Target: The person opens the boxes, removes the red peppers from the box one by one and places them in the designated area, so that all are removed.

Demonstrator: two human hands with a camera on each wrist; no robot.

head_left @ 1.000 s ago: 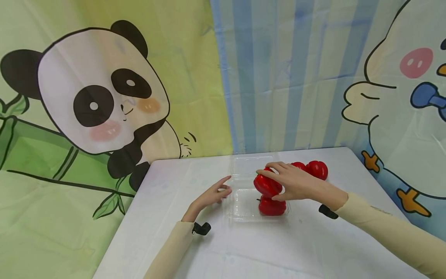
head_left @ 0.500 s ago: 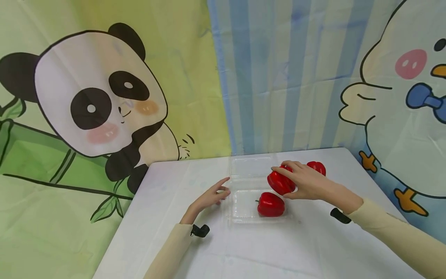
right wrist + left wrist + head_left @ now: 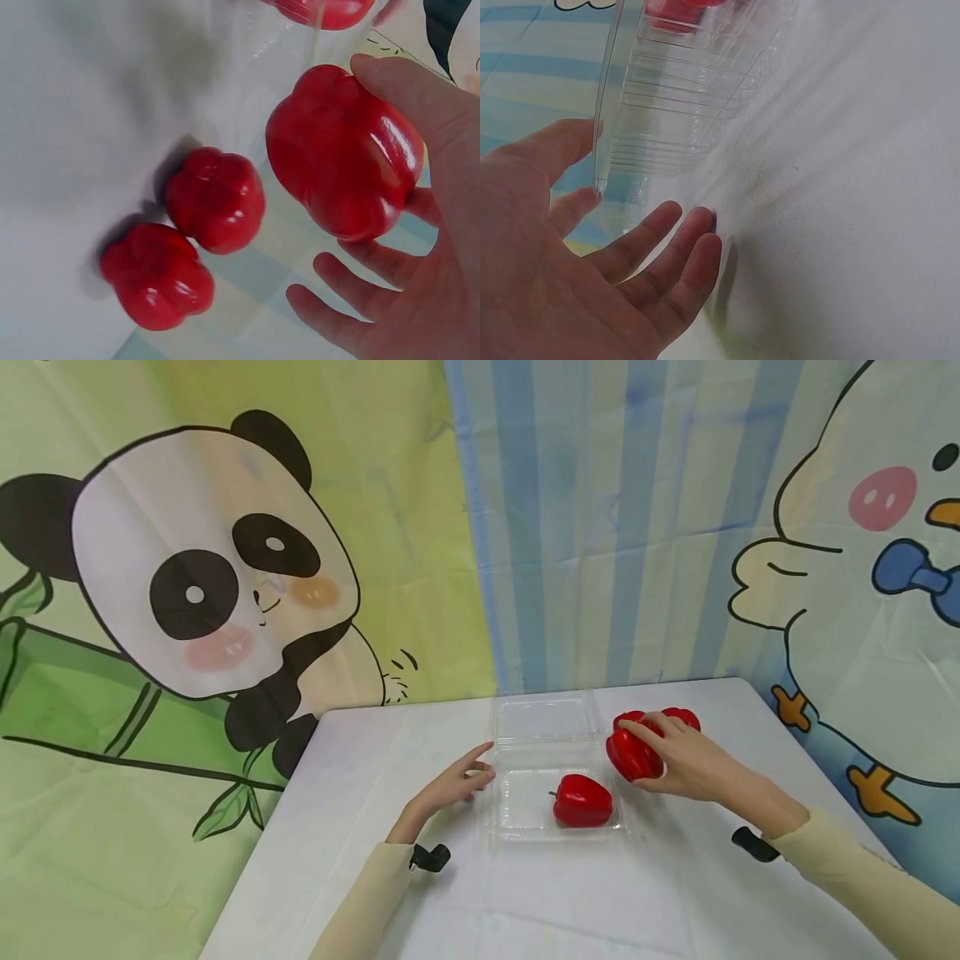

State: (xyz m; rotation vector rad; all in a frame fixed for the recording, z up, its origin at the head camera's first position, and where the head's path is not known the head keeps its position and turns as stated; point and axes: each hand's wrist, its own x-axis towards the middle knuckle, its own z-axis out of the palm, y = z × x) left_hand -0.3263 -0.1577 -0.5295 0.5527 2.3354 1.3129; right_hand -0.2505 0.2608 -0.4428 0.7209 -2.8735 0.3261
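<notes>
My right hand pinches a glossy red bell pepper between thumb and fingertips, right of a clear plastic clamshell box. In the right wrist view that held pepper hangs off the table, with the other fingers spread below it. Another red bell pepper lies on its side in the box's right half, stem to the left. My left hand is at the box's left edge; in the left wrist view its thumb and a fingertip touch the rim, the fingers loosely bent.
Two more red bell peppers sit close together on the white table, behind my right hand. The box's clear lid lies folded back toward the curtain with printed cartoon animals.
My right hand has carried its pepper rightward, from above the pepper in the box to beside the box. My left hand has stayed at the left edge.
</notes>
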